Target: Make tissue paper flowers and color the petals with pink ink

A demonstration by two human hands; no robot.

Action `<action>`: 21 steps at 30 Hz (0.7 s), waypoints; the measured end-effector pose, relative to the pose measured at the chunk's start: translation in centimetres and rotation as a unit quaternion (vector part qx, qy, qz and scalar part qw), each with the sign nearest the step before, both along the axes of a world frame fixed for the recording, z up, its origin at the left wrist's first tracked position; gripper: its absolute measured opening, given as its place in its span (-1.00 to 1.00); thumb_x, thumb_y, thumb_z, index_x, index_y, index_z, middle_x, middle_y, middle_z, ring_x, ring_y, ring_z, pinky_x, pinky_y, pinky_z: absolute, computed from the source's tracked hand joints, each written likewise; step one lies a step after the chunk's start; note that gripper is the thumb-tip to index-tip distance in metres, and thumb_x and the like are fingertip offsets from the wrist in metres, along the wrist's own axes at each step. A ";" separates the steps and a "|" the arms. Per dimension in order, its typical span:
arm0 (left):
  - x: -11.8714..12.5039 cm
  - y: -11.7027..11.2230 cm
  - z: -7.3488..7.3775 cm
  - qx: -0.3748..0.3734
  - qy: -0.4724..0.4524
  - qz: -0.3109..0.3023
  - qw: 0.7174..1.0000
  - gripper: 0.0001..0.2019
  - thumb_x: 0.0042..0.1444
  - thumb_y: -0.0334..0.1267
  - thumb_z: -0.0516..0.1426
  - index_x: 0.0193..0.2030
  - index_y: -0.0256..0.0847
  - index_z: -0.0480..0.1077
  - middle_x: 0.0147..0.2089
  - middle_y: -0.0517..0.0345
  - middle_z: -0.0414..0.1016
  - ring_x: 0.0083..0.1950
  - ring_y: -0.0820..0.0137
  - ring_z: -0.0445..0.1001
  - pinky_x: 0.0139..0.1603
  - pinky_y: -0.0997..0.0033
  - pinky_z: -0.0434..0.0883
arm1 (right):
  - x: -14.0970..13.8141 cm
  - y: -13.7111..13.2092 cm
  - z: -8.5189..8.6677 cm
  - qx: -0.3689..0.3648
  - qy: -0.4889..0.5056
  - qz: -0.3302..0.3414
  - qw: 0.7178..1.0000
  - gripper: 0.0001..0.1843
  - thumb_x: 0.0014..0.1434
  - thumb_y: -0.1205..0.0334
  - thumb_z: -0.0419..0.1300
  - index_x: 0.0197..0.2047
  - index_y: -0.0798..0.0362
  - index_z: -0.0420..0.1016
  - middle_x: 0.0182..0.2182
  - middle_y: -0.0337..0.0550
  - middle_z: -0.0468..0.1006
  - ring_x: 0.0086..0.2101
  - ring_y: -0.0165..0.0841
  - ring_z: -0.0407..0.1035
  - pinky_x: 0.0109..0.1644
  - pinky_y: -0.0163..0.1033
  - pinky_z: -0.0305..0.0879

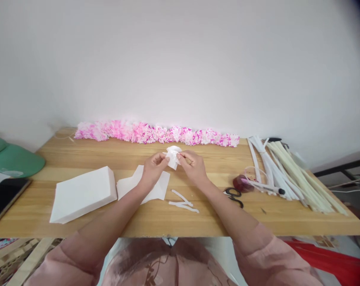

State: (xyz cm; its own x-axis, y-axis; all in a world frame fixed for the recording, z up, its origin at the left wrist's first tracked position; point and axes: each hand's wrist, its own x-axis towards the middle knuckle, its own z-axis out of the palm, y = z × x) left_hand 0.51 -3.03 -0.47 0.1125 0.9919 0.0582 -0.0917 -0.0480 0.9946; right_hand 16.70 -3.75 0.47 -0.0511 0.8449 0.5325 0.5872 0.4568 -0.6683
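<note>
Left hand (154,167) and right hand (194,165): both pinch the crumpled white paper (173,153) between thumb and fingers—1 hand per side. Paper position: above the wooden table (174,228), in front of the pink-and-white flower row (156,133). White strips (184,203) lie between the forearms—nearer the table's front edge.

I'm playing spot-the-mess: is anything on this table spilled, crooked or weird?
Nothing looks spilled or broken. The loose white sheets lie askew beside the neat white stack. A small dark bit lies right of the scissors, odd because it's by itself; it's too small to tell what.
</note>
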 end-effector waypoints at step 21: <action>-0.1 -0.1 0.0 0.019 0.029 0.002 0.999 -0.79 0.08 -0.14 0.17 -0.45 -0.23 0.36 -0.45 0.25 0.43 -0.38 0.46 0.38 -0.26 0.49 0.31 | -0.1 -0.1 -0.2 -0.012 0.015 -0.027 0.999 -0.73 0.25 0.11 0.11 -0.42 -0.01 0.52 -0.45 -0.23 0.59 -0.41 -0.34 0.44 -0.25 -0.22 0.29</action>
